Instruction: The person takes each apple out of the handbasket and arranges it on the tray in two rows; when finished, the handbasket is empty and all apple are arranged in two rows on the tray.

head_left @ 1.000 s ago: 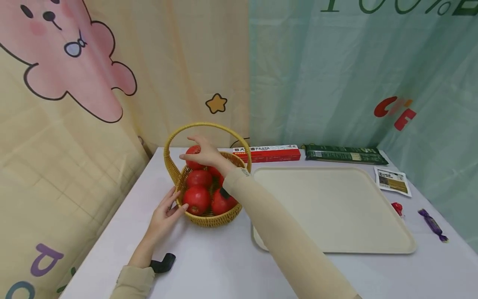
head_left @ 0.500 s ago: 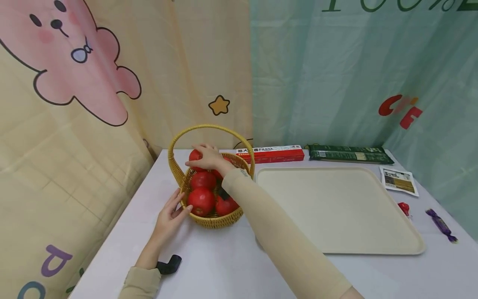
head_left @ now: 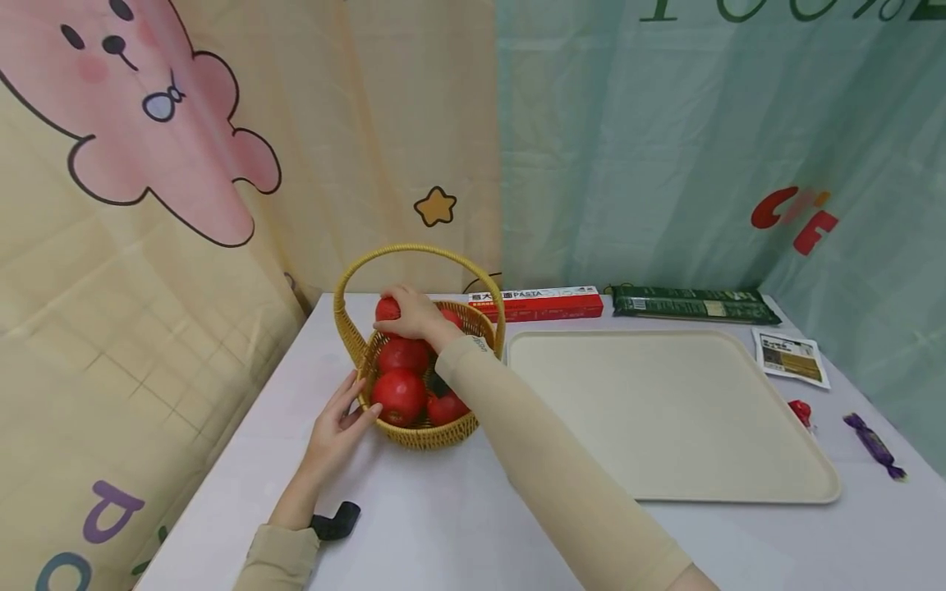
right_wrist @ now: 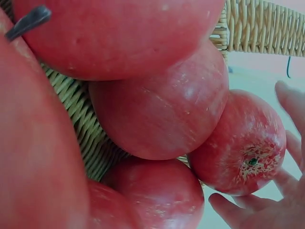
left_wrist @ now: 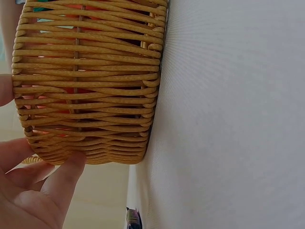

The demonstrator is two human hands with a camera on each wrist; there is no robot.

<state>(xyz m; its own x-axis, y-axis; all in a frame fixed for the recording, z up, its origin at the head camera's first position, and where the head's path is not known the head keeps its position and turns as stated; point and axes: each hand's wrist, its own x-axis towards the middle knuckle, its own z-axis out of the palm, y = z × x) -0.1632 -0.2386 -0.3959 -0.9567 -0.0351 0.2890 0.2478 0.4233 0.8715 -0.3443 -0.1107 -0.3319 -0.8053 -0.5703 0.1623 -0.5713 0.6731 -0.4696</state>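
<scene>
A round wicker basket with a tall arched handle holds several red apples. My right hand reaches under the handle and grips the apple at the basket's far left. In the right wrist view, the thumb and fingers spread around that apple, whose russeted end faces the camera. My left hand holds the basket's left front side, thumb at the rim. From the left wrist, its fingers lie against the woven wall. The basket stands on the white table.
A large cream tray lies right of the basket, partly behind my right sleeve. Along the back are a red pasta box and a dark green package. At the right lie a small packet, a red-wrapped candy and a purple-wrapped candy.
My right hand, spread above the far apple a second ago, has come down and closed around it. The left hand stays at the basket's side. The head view has shifted slightly.
</scene>
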